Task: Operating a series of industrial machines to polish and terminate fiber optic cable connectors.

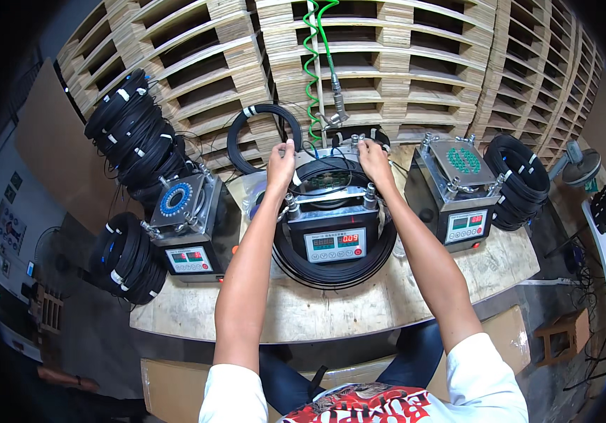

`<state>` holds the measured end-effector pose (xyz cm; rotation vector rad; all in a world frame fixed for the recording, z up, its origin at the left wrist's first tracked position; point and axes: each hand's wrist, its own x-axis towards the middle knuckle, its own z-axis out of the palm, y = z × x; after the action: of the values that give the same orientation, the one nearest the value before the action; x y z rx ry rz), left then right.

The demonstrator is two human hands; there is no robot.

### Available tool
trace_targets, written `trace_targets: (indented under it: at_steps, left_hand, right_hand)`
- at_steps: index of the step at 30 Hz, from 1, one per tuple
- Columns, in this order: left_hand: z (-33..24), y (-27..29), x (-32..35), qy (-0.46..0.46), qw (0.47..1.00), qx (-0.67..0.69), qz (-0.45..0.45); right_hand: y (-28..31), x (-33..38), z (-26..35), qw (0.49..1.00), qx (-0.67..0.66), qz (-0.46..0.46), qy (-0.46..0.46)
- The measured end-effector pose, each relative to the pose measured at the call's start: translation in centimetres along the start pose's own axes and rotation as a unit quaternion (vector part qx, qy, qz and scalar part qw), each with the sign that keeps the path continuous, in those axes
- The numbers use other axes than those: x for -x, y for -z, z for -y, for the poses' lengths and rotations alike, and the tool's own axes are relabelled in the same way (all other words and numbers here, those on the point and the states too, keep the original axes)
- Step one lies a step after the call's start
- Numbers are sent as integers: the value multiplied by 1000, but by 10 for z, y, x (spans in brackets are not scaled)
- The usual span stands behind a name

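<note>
So I'm standing right by this round-edged plywood worktable [331, 310] and the person has both arms stretched out to the middle one of three boxy metal machines with red digital readouts [332, 243]. The left hand [281, 159] sits on the back left corner of the machine's top plate, fingers curled down narrow over the rim; the right hand [373, 156] does the same on the back right corner. I honestly can't tell whether either one is pinching the cable or just pressing on the fixture.

The thing being worked on is a big coil of thin black cable [337, 266], and it's lying looped around the base of that middle machine, flat on the table, with part of it running up under the top plate [327, 182]. My guess: the coil is seated and the hands are busy at the top fixture, so the job on this coil looks midway at best, not wrapped up.

Plenty left, I'd say. A fat stack of black coils with white ties [133, 134] leans on the wooden pallets [387, 63] at the left, another bundle [128, 257] hangs off the table's left edge, and more [521, 180] sit at the right.

Room is tight. The left machine [186, 233] and right machine [454, 194] flank the arms closely, and a green spiral air hose [311, 77] dangles right behind the hands. The front strip of table is the only open bit.
</note>
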<state>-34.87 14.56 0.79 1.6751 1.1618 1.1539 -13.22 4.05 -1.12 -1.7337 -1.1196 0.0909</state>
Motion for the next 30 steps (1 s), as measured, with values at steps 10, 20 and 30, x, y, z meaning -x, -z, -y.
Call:
trace_targets:
  at_steps: [10,20,30]
  left_hand:
    - [-20,3,12,26,995,-57,74]
    - [5,13,1,53,996,-72,-6]
    - [10,5,-3,-5,995,-97,-19]
  right_hand:
    - [8,-6,-4,997,26,51,-47]
    - [-2,-2,6,991,79,73,-85]
    - [-12,-18,-31,996,-11,23,90]
